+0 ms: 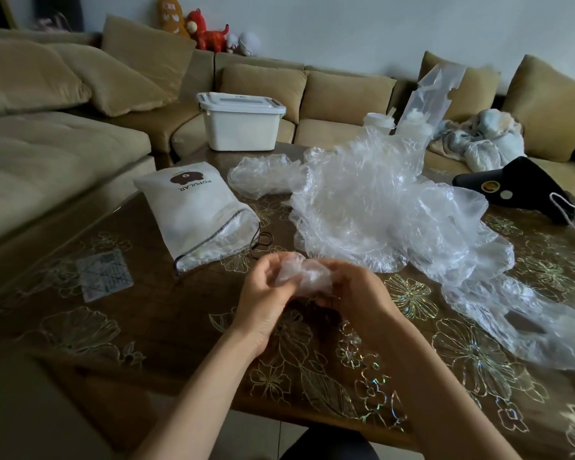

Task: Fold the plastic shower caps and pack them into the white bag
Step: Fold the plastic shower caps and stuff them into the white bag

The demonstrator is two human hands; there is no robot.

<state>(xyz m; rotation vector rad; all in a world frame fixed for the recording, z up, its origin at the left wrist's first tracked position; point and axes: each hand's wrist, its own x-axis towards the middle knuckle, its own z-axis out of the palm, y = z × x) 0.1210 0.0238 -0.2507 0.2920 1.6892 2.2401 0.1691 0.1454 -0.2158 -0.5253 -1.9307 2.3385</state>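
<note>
Both hands are holding one bunched shower cap (304, 272) just above the bench (166, 327): the left hand (263, 293) and right hand (356, 293) are curling around its ends. The white bag (193, 210) is lying open-mouthed nearby, left of the loose shower caps pile (379, 207).

The white bag (193, 214) carries the word "POPULAR", upside down, under a brown bear-head logo.
</note>
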